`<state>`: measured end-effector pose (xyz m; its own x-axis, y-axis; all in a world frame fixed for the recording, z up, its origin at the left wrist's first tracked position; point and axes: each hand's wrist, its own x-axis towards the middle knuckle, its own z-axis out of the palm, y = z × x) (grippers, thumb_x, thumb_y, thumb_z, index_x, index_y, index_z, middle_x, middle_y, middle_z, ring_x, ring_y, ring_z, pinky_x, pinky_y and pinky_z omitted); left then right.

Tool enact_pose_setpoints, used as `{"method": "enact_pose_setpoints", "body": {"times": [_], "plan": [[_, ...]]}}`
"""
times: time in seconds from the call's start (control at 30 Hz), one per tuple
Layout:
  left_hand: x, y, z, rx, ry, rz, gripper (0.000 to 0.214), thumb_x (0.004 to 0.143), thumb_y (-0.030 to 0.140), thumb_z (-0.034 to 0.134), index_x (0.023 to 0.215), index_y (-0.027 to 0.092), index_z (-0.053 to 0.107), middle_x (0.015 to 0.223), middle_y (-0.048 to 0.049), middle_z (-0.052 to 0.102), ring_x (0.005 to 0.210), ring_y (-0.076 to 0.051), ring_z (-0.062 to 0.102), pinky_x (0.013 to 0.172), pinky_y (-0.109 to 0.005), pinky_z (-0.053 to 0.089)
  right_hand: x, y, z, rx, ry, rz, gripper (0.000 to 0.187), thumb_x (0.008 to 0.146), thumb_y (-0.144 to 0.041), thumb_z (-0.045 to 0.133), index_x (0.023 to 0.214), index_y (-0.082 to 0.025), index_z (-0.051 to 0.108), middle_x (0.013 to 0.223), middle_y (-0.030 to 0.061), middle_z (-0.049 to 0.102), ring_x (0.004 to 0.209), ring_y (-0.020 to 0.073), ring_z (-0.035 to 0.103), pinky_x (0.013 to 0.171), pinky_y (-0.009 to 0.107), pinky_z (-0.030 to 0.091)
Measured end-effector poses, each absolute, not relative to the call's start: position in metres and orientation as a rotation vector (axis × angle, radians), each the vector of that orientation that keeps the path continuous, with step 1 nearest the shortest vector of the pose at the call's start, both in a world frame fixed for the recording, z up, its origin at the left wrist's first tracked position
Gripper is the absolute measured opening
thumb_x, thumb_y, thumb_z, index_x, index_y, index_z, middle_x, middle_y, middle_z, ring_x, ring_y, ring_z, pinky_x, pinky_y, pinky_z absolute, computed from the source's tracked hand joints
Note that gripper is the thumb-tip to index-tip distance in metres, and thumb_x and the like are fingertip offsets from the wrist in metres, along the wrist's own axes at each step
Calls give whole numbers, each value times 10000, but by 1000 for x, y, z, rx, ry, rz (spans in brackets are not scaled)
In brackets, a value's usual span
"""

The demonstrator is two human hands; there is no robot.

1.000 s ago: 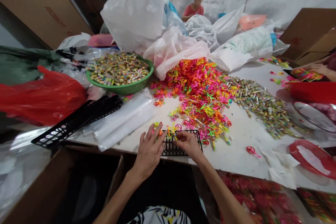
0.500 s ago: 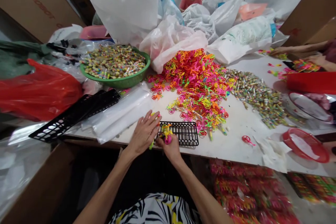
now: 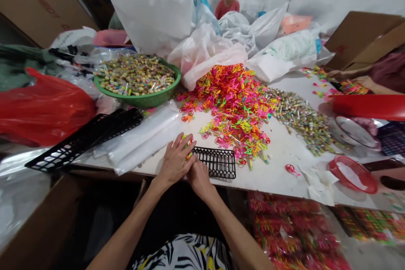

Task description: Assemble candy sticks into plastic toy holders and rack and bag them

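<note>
My left hand (image 3: 175, 161) lies over the left end of a black grid tray (image 3: 219, 162) at the table's front edge. Its fingers are stretched out and a little apart, resting on small bright plastic pieces (image 3: 189, 155) that show in yellow, green and orange. Right against it, my right hand (image 3: 200, 178) is closed, fingers curled in toward the left hand. What the right fingers hold is hidden. Beyond the tray spreads a large heap of pink, orange, yellow and green plastic pieces (image 3: 234, 97).
Clear plastic bags (image 3: 142, 139) and stacked black trays (image 3: 85, 139) lie to the left. A green basin (image 3: 139, 99) holds small candy-like tubes; more tubes (image 3: 303, 114) are piled right. A red basket (image 3: 352, 173) stands near another person's arms (image 3: 363, 82). Packed bundles (image 3: 284, 228) sit below the table.
My right hand has moved left and up against my left hand; the yellow and pink pieces visible in it before are now covered. The whole view has shifted slightly.
</note>
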<state>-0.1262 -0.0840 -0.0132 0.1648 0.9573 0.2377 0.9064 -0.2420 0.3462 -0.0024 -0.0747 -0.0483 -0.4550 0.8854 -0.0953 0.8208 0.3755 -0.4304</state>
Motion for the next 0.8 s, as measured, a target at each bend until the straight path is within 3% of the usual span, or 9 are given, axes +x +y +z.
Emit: {"method": "enact_pose_setpoints", "body": {"times": [0.1, 0.23, 0.43, 0.7, 0.8], "plan": [[-124, -90, -9, 2291, 1945, 582, 405, 854, 367, 388, 1213, 230, 516, 1382, -56, 400, 1299, -305, 257, 959, -523, 333, 20, -29, -32, -1551, -2584, 545, 152, 766, -192, 536, 863, -184, 653, 824, 38, 648, 757, 174, 592, 647, 232, 408], [-123, -94, -3, 2306, 1998, 588, 409, 872, 367, 350, 1223, 227, 505, 1393, -66, 381, 1306, -305, 245, 950, -546, 326, 33, 31, -18, -1730, -2488, 338, 256, 803, -67, 408, 902, -105, 640, 989, 170, 603, 868, 235, 590, 719, 314, 418], [-135, -74, -4, 2408, 1844, 525, 446, 856, 374, 387, 1279, 240, 432, 1369, -69, 417, 1295, -285, 279, 993, -565, 259, 18, 47, -35, -1764, -2471, 276, 364, 781, 5, 360, 1067, -103, 558, 1104, 190, 551, 910, 239, 584, 750, 332, 425], [-138, -71, -18, 2265, 1770, 736, 435, 859, 295, 368, 1270, 161, 418, 1329, -93, 450, 1309, -232, 258, 1044, -442, 301, 32, 46, -41, -1733, -2342, 452, 176, 731, -145, 504, 873, -155, 608, 960, 92, 611, 879, 201, 575, 719, 277, 412], [-138, -71, -17, 2243, 1742, 750, 430, 858, 271, 366, 1268, 151, 416, 1331, -96, 445, 1311, -224, 252, 1058, -436, 289, 31, 29, -44, -1609, -2055, 822, 198, 659, -189, 553, 853, -150, 576, 801, 21, 610, 727, 151, 566, 626, 235, 419]]}}
